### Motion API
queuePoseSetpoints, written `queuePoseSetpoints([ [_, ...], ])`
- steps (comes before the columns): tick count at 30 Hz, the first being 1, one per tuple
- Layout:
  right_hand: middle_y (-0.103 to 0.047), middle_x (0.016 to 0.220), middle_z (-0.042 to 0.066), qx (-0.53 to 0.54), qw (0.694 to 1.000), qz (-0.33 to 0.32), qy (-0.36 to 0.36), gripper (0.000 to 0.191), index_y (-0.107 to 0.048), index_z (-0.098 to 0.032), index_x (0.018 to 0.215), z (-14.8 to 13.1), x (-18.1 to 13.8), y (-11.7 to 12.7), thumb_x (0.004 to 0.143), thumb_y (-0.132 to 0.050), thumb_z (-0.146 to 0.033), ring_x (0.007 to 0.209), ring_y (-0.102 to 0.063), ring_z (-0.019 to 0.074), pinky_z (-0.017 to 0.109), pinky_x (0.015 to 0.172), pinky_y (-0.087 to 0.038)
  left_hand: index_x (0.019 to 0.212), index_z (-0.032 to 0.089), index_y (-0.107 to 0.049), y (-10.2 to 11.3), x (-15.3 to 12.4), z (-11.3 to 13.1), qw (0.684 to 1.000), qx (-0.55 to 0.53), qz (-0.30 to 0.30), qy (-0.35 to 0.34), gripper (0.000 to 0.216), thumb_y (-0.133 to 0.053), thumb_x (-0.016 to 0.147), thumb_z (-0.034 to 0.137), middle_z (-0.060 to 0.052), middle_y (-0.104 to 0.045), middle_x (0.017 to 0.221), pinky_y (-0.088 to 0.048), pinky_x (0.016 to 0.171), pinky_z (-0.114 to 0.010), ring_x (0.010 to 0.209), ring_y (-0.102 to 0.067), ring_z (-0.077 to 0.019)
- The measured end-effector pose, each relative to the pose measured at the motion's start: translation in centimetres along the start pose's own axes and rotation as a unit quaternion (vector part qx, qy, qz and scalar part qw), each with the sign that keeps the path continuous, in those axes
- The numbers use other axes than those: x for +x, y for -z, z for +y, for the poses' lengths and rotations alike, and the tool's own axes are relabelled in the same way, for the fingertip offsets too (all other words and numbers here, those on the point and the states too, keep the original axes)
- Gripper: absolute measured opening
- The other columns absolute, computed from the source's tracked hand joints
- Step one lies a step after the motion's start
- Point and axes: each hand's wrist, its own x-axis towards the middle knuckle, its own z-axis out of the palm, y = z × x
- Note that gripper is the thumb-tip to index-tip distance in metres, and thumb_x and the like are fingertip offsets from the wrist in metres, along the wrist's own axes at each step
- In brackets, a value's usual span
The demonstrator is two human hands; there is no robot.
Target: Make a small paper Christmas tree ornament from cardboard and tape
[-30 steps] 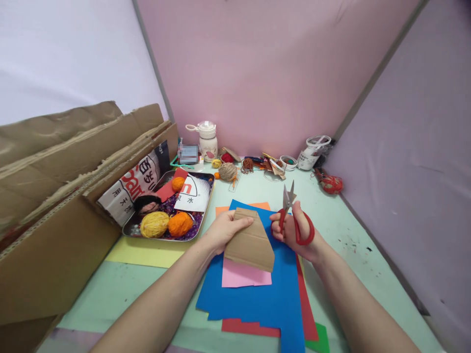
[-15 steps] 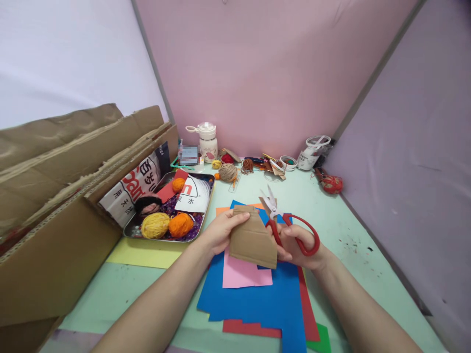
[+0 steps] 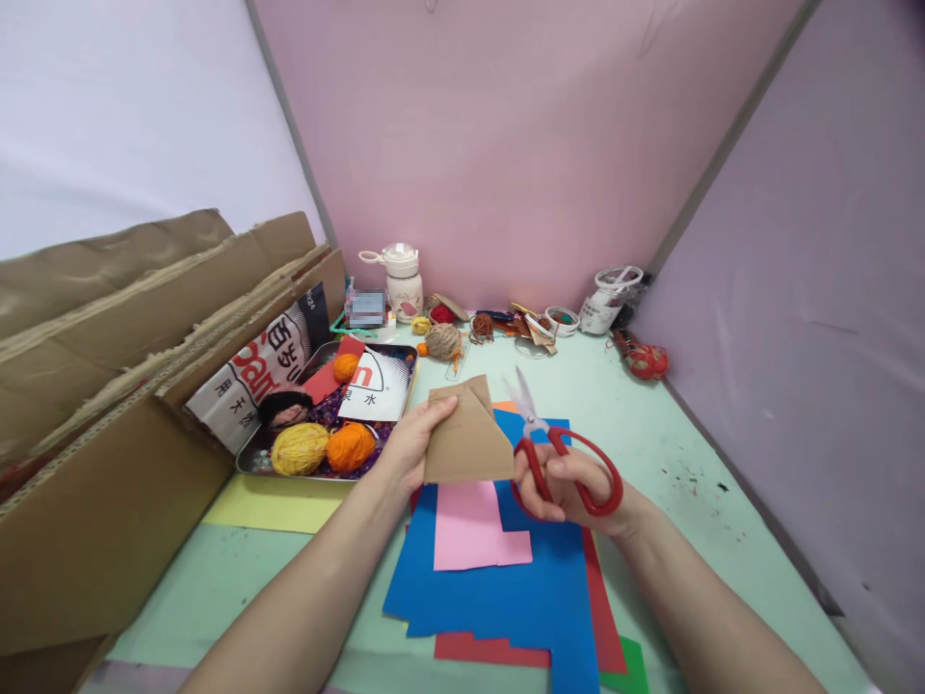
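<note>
My left hand [image 3: 419,434] grips a cut piece of cardboard [image 3: 468,439] at its left side, thumb on top. A slanted edge runs down the cardboard's right side, and a second layer or flap shows at its upper right. My right hand [image 3: 570,487] has its fingers in the red handles of a pair of scissors [image 3: 533,420]. The blades point up and away, slightly parted, to the right of the cardboard and apart from it. Under both hands lie a blue sheet [image 3: 491,602] and a pink paper piece [image 3: 466,535] with a stepped edge.
At the left, a metal tray [image 3: 413,371] holds yarn balls and paper, beside tall cardboard sheets [image 3: 108,492]. A white bottle [image 3: 403,284], several yarn balls [image 3: 443,341] and a clear tub [image 3: 605,304] line the back. Red yarn [image 3: 643,359] lies at the right.
The cardboard has turned and moved left and slightly up in my left hand, away from the scissors. My right hand has shifted slightly, still with the scissors.
</note>
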Motion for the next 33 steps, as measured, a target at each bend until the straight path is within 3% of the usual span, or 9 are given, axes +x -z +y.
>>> queuePoseSetpoints([
  [4, -0.057, 0.064, 0.000, -0.121, 0.948, 0.275, 0.103, 0.016, -0.051, -0.018, 0.079, 0.1, 0.6, 0.2, 0.074, -0.059, -0.031, 0.058, -0.048, 0.0121, 0.025, 0.056, -0.036, 0.086, 0.012, -0.067, -0.5, -0.4, -0.6, 0.994, 0.081, -0.052, 0.041, 0.034, -0.075, 0.064, 0.037, -0.007, -0.071, 0.077, -0.048, 0.061, -0.026, 0.065, -0.064, -0.0169],
  [11, -0.052, 0.064, -0.004, -0.210, 0.908, 0.351, 0.096, 0.018, -0.048, -0.019, 0.081, 0.2, 1.0, 0.4, 0.070, -0.061, -0.027, 0.059, -0.050, 0.0131, 0.025, 0.055, -0.039, 0.089, 0.014, -0.067, -1.3, -1.1, -1.9, 0.981, 0.142, -0.117, 0.052, 0.032, -0.073, 0.067, 0.037, -0.007, -0.072, 0.087, -0.047, 0.068, -0.026, 0.073, -0.065, -0.0170],
  [13, -0.052, 0.066, -0.003, -0.243, 0.859, 0.437, 0.113, 0.020, -0.049, -0.019, 0.081, 0.0, 0.8, 1.1, 0.069, -0.062, -0.028, 0.058, -0.049, 0.0127, 0.025, 0.053, -0.039, 0.089, 0.015, -0.067, -1.1, -0.9, -1.8, 0.984, 0.137, -0.103, 0.058, 0.032, -0.072, 0.068, 0.039, -0.007, -0.072, 0.085, -0.047, 0.067, -0.026, 0.072, -0.065, -0.0170],
  [17, -0.060, 0.084, 0.003, -0.299, 0.718, 0.602, 0.181, 0.028, -0.049, -0.019, 0.094, -0.8, -0.1, 2.9, 0.073, -0.059, -0.035, 0.057, -0.050, 0.0117, 0.027, 0.055, -0.042, 0.084, 0.015, -0.065, -0.9, -0.7, -1.4, 0.986, 0.124, -0.084, 0.072, 0.031, -0.073, 0.067, 0.040, -0.005, -0.071, 0.078, -0.047, 0.063, -0.025, 0.067, -0.064, -0.0158],
  [20, -0.060, 0.103, 0.007, -0.311, 0.679, 0.626, 0.223, 0.029, -0.047, -0.020, 0.096, -1.4, -0.6, 3.2, 0.075, -0.059, -0.038, 0.056, -0.050, 0.0099, 0.028, 0.058, -0.044, 0.084, 0.015, -0.065, -0.9, -0.8, -1.5, 0.985, 0.129, -0.093, 0.069, 0.030, -0.074, 0.066, 0.037, -0.005, -0.070, 0.079, -0.047, 0.064, -0.025, 0.067, -0.064, -0.0151],
  [22, -0.062, 0.098, 0.006, -0.304, 0.710, 0.597, 0.218, 0.026, -0.048, -0.020, 0.091, -1.6, -0.6, 2.9, 0.075, -0.060, -0.038, 0.059, -0.051, 0.0107, 0.028, 0.059, -0.044, 0.086, 0.015, -0.065, -0.9, -0.8, -1.6, 0.983, 0.138, -0.103, 0.064, 0.031, -0.075, 0.066, 0.036, -0.006, -0.071, 0.082, -0.047, 0.066, -0.026, 0.069, -0.064, -0.0154],
  [27, -0.058, 0.063, -0.001, -0.247, 0.911, 0.323, 0.074, 0.021, -0.050, -0.018, 0.080, -1.0, 0.2, 0.8, 0.075, -0.063, -0.035, 0.058, -0.053, 0.0130, 0.026, 0.055, -0.041, 0.084, 0.016, -0.067, -1.1, -1.0, -1.7, 0.972, 0.184, -0.137, 0.039, 0.029, -0.075, 0.065, 0.036, -0.004, -0.070, 0.083, -0.046, 0.066, -0.025, 0.071, -0.062, -0.0149],
  [29, -0.055, 0.060, -0.003, -0.215, 0.944, 0.246, 0.041, 0.019, -0.051, -0.018, 0.080, -0.7, 0.4, 0.1, 0.074, -0.063, -0.032, 0.056, -0.052, 0.0124, 0.025, 0.053, -0.039, 0.083, 0.016, -0.067, -1.2, -1.2, -1.7, 0.964, 0.217, -0.148, 0.036, 0.028, -0.074, 0.065, 0.037, -0.003, -0.070, 0.081, -0.044, 0.064, -0.023, 0.069, -0.061, -0.0147],
  [33, -0.053, 0.058, -0.004, -0.182, 0.960, 0.213, 0.026, 0.017, -0.051, -0.018, 0.079, -0.3, 0.5, -0.5, 0.070, -0.065, -0.024, 0.055, -0.050, 0.0113, 0.023, 0.051, -0.036, 0.082, 0.016, -0.068, -1.2, -1.3, -1.8, 0.950, 0.261, -0.170, 0.040, 0.028, -0.073, 0.066, 0.038, -0.003, -0.070, 0.079, -0.044, 0.061, -0.023, 0.068, -0.061, -0.0153],
])
